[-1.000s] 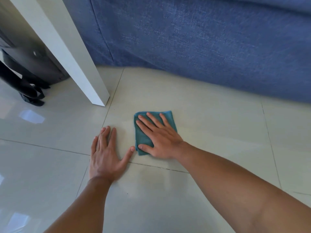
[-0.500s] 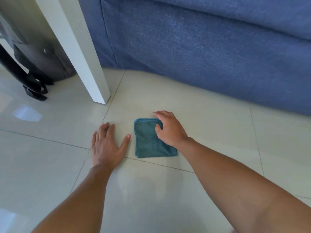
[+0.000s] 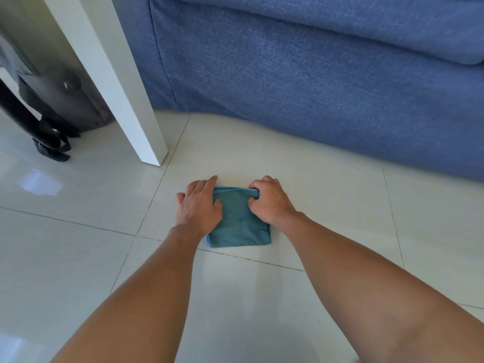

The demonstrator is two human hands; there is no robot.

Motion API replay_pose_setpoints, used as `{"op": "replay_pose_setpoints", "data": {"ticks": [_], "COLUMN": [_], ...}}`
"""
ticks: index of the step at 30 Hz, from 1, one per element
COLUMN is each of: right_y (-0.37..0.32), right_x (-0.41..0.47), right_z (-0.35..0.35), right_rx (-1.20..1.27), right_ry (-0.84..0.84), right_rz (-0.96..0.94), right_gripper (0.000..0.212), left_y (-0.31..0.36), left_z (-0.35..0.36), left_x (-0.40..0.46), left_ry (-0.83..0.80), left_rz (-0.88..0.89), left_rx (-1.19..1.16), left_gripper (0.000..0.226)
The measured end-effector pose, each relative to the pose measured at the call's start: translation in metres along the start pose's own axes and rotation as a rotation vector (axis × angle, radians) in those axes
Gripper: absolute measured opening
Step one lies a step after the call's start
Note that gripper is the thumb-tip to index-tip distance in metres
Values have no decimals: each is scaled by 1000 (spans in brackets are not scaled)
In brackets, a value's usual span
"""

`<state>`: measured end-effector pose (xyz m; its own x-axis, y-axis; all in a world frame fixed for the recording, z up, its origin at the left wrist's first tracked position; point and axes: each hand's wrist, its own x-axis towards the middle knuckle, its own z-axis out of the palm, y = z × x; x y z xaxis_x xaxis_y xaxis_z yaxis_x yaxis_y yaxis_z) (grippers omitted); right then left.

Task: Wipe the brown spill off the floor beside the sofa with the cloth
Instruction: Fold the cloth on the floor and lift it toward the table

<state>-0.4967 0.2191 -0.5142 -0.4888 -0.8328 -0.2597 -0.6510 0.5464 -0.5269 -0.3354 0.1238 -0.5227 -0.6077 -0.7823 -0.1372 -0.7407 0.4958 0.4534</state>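
Observation:
A folded teal cloth [image 3: 239,226] lies flat on the pale tiled floor [image 3: 327,205] in front of the blue sofa [image 3: 314,74]. My left hand [image 3: 199,204] rests on the cloth's left edge, fingers spread and thumb on the fabric. My right hand [image 3: 269,201] pinches the cloth's far right corner between thumb and curled fingers. No brown spill shows on the tiles around the cloth; whatever is under the cloth is hidden.
A white table leg [image 3: 125,100] stands on the floor to the far left of the cloth. Behind it sits a dark bag with black straps [image 3: 52,119]. The sofa's base runs along the far side, close to the cloth.
My left hand has moved right from the bare floor onto the cloth's left edge. My right hand went from flat on the cloth to pinching its far right corner.

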Motion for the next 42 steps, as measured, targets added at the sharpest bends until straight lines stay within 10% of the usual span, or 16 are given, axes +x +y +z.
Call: {"op": "replay_pose_setpoints", "data": {"ticks": [10, 23, 32, 42], "right_y": [9, -22, 20, 5], "right_x": [-6, 13, -16, 3], "right_z": [-13, -46, -25, 22], "right_rx": [256, 412, 198, -411], "right_ry": [36, 515, 199, -125], "right_rz": [50, -120, -164, -262], "right_gripper": [14, 10, 22, 69], "left_y": [8, 38, -6, -63], "left_z": [-14, -59, -12, 3], "left_x": [18, 39, -13, -47], "left_ry": [-54, 347, 156, 210], "left_rz": [-9, 131, 278, -91], "left_rx": [108, -361, -245, 14], "left_gripper": [30, 10, 27, 58]}}
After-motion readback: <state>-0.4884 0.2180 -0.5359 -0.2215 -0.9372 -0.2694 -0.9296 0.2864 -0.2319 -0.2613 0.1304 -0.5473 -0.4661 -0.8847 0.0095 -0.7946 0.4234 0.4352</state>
